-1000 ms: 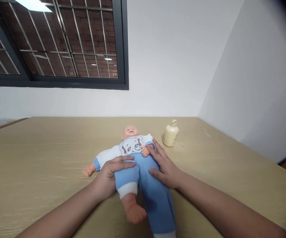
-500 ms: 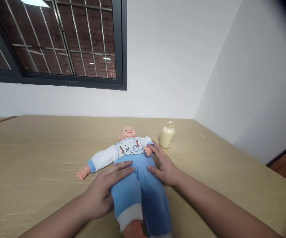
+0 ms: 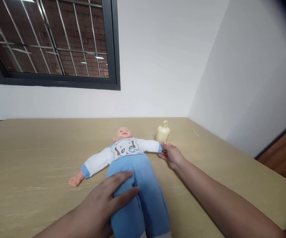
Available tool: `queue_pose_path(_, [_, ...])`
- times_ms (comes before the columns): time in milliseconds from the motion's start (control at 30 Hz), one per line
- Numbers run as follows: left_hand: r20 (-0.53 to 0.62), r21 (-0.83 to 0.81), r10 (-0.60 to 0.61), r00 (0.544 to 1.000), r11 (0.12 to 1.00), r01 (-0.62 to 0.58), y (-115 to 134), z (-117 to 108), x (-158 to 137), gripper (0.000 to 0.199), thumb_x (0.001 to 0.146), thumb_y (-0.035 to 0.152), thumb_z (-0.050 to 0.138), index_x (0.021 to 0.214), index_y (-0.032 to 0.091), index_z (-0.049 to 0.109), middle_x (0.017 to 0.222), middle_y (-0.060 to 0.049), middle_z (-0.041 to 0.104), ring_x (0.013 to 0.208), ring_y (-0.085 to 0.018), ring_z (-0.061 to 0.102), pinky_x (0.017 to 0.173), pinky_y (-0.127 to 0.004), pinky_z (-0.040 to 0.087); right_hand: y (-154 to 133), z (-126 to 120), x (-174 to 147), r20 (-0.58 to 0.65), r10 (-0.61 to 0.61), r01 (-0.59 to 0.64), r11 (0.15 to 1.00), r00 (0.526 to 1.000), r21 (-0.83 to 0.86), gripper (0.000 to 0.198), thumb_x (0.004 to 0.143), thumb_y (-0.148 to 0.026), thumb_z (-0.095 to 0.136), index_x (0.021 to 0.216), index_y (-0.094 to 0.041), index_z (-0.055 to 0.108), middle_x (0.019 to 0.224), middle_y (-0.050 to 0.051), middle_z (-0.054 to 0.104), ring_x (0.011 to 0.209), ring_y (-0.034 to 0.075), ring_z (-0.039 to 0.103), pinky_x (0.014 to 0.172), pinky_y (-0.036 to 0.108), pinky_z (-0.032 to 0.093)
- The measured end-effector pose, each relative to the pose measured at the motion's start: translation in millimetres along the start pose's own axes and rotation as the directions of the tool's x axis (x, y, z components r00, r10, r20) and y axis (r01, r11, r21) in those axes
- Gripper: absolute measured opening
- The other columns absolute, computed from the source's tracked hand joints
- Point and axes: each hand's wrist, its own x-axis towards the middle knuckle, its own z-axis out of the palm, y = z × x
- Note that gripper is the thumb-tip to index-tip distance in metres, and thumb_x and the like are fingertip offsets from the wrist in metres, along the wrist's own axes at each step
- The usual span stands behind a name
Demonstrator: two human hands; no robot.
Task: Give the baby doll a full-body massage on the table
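Note:
A baby doll (image 3: pixel 143 168) lies on its back on the table, head at the far end and legs towards me. It wears a white top with an elephant face and light blue trousers. My left hand (image 3: pixel 108 198) rests on the doll's thigh, fingers stretched and apart. Out to the right, the doll's arm is extended, and my right hand (image 3: pixel 174 157) is closed around its small hand at the blue cuff. The doll's other arm (image 3: pixel 97 162) lies out to the left. Its feet are out of view.
Just behind my right hand stands a cream pump bottle (image 3: pixel 163 131). A thin white strand (image 3: pixel 196 133) lies on the wooden table (image 3: pixel 33 158) to the right. White walls and a barred window (image 3: pixel 51 39) bound the far side.
My right hand has moved from the doll's hip out to the right, taking hold of the doll's hand and straightening that arm. My left hand stays on the leg. The view shifted slightly right.

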Motion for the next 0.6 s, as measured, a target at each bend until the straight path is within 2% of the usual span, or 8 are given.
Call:
queue_pose_path(133, [-0.031, 0.058, 0.048, 0.998, 0.997, -0.046, -3, -2, -1, 0.076, 0.083, 0.009, 0.056, 0.153, 0.032, 0.035, 0.157, -0.014, 0.035, 0.139, -0.035, 0.042, 0.103, -0.051, 0.049, -8, -2, 1, 0.022, 0.103, -0.102, 0.993, 0.994, -0.052, 0.022, 0.079, -0.030, 0.072, 0.096, -0.016, 0.068, 0.101, 0.013, 0.073, 0.079, 0.020, 0.072, 0.069, 0.032, 0.061])
queue_pose_path(233, [-0.077, 0.078, 0.069, 0.995, 0.995, -0.063, -7, -9, -3, 0.069, 0.087, 0.007, 0.049, 0.152, 0.028, 0.036, 0.154, -0.014, 0.039, 0.138, -0.031, 0.044, 0.102, -0.046, 0.050, -20, -7, -2, 0.018, 0.111, -0.108, 0.990, 0.994, -0.093, 0.017, 0.079, -0.025, 0.071, 0.092, -0.014, 0.067, 0.091, 0.011, 0.073, 0.069, 0.017, 0.070, 0.063, 0.030, 0.060])
queue_pose_path(333, [-0.130, 0.054, 0.052, 0.990, 0.997, -0.045, -9, -14, -4, 0.063, 0.090, 0.009, 0.047, 0.151, 0.022, 0.038, 0.150, -0.016, 0.045, 0.134, -0.028, 0.048, 0.100, -0.042, 0.052, -34, -15, -8, -0.021, 0.047, -0.050, 0.990, 0.999, -0.131, 0.013, 0.079, -0.025, 0.070, 0.083, -0.015, 0.063, 0.079, 0.007, 0.071, 0.062, 0.015, 0.065, 0.058, 0.027, 0.058])
queue_pose_path(400, [-0.157, 0.012, 0.038, 0.987, 0.999, -0.036, -11, -14, -4, 0.060, 0.091, 0.010, 0.048, 0.149, 0.023, 0.040, 0.147, -0.014, 0.048, 0.133, -0.027, 0.050, 0.101, -0.039, 0.052, -38, -16, -15, -0.053, -0.095, 0.084, 0.980, 0.994, -0.181, 0.016, 0.081, -0.031, 0.070, 0.082, -0.017, 0.062, 0.079, 0.006, 0.070, 0.069, 0.017, 0.066, 0.063, 0.027, 0.058])
queue_pose_path(467, [-0.172, -0.039, 0.022, 0.985, 0.999, -0.029, -13, -12, -2, 0.057, 0.092, 0.009, 0.049, 0.146, 0.027, 0.045, 0.146, -0.012, 0.049, 0.131, -0.025, 0.051, 0.101, -0.037, 0.052, -36, -8, -27, -0.039, -0.320, 0.300, 0.919, 0.947, -0.256, 0.022, 0.085, -0.039, 0.067, 0.089, -0.018, 0.064, 0.089, 0.007, 0.072, 0.084, 0.021, 0.069, 0.076, 0.033, 0.059])
queue_pose_path(500, [-0.180, -0.071, 0.011, 0.984, 0.997, -0.024, -14, -10, 0, 0.056, 0.093, 0.009, 0.050, 0.144, 0.029, 0.048, 0.146, -0.011, 0.050, 0.130, -0.025, 0.052, 0.100, -0.037, 0.052, -34, -2, -34, 0.002, -0.440, 0.420, 0.857, 0.898, -0.300, 0.027, 0.087, -0.043, 0.064, 0.097, -0.018, 0.065, 0.098, 0.008, 0.073, 0.093, 0.023, 0.069, 0.084, 0.037, 0.058])
queue_pose_path(533, [-0.188, -0.109, -0.008, 0.982, 0.994, -0.013, -15, -8, 2, 0.054, 0.093, 0.010, 0.052, 0.142, 0.031, 0.051, 0.144, -0.010, 0.051, 0.129, -0.025, 0.054, 0.100, -0.036, 0.052, -30, 6, -42, 0.066, -0.533, 0.523, 0.786, 0.843, -0.329, 0.032, 0.089, -0.045, 0.062, 0.107, -0.019, 0.064, 0.108, 0.008, 0.072, 0.102, 0.025, 0.067, 0.092, 0.041, 0.056])
queue_pose_path(600, [-0.203, -0.214, -0.074, 0.976, 0.976, 0.030, -19, -4, 7, 0.051, 0.092, 0.012, 0.057, 0.139, 0.032, 0.055, 0.139, -0.009, 0.055, 0.124, -0.024, 0.058, 0.098, -0.034, 0.052, -22, 23, -59, 0.291, -0.628, 0.688, 0.605, 0.722, -0.401, 0.047, 0.091, -0.043, 0.061, 0.133, -0.023, 0.054, 0.132, 0.010, 0.063, 0.121, 0.028, 0.060, 0.105, 0.047, 0.048])
